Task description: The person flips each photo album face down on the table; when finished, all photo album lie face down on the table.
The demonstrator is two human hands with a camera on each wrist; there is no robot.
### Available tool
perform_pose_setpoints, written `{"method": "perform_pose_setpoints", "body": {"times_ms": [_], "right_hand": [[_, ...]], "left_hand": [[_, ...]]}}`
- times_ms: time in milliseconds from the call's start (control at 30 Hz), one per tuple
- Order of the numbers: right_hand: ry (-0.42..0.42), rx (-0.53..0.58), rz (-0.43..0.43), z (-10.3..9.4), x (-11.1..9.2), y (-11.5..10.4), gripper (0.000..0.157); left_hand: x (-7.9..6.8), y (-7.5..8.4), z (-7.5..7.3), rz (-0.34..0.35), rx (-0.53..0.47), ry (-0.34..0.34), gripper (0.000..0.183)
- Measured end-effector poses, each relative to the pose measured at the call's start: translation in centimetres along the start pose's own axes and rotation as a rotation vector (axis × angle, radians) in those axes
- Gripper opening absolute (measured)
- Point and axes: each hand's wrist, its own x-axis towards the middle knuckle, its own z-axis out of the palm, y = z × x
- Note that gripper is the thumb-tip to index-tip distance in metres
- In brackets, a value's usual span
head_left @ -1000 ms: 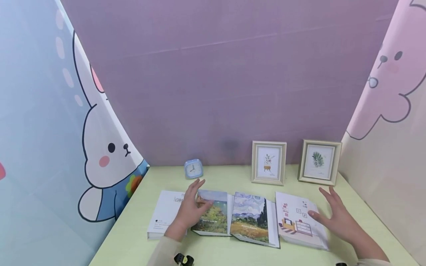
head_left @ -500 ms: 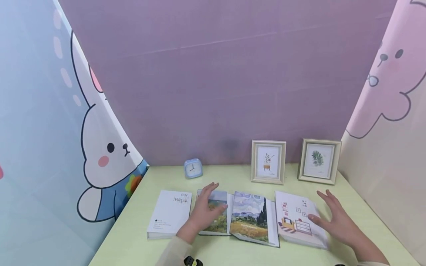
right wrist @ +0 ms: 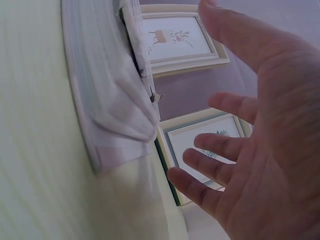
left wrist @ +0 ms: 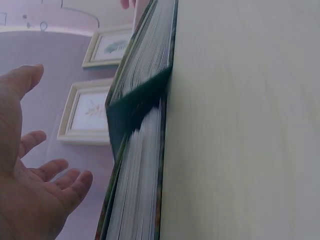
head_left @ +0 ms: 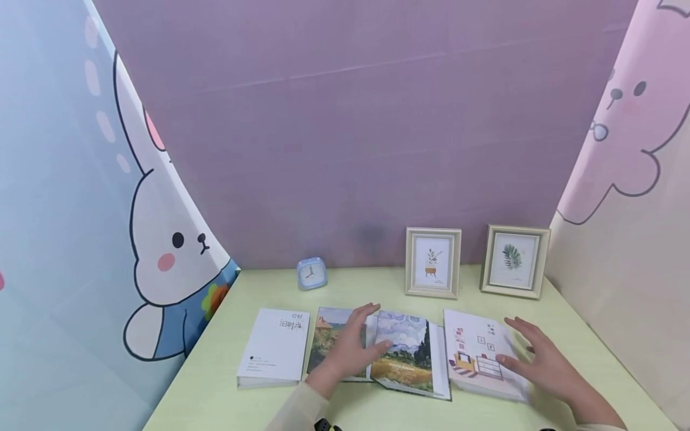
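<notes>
My left hand [head_left: 349, 354] hovers over the second photo album [head_left: 322, 342], covering much of its painted cover, with fingers spread and nothing held. Just right of it lies the photo album with a cypress landscape [head_left: 405, 353], near my thumb. At the right, my right hand [head_left: 544, 366] is beside the white album with furniture drawings [head_left: 480, 353], fingers apart and holding nothing. In the left wrist view, the left hand [left wrist: 37, 185] appears apart from the album pages [left wrist: 137, 170]. The right wrist view has the right hand [right wrist: 270, 135] off the album's page edges [right wrist: 110, 80].
A white album with Chinese writing [head_left: 275, 347] lies at the left end of the row. Behind stand a blue clock [head_left: 311, 273] and two picture frames, one with a potted plant [head_left: 433, 263], one with a leaf [head_left: 514, 261]. The table [head_left: 199, 383] is pale green.
My left hand has moved right, from between the first and second albums to over the second album's right part. The right hand has shifted only slightly, its fingers a little lower.
</notes>
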Motion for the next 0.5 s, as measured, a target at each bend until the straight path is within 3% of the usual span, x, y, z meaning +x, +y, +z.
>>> {"method": "perform_pose_setpoints", "body": {"times_ms": [233, 500], "right_hand": [[-0.033, 0.036, 0.021, 0.1, -0.2, 0.3, 0.075], [-0.065, 0.053, 0.084, 0.1, -0.6, 0.1, 0.063]], "left_hand": [[0.4, 1.4, 1.7, -0.029, -0.094, -0.078, 0.077], [0.9, 2.2, 3.3, -0.041, -0.142, -0.108, 0.076]]}}
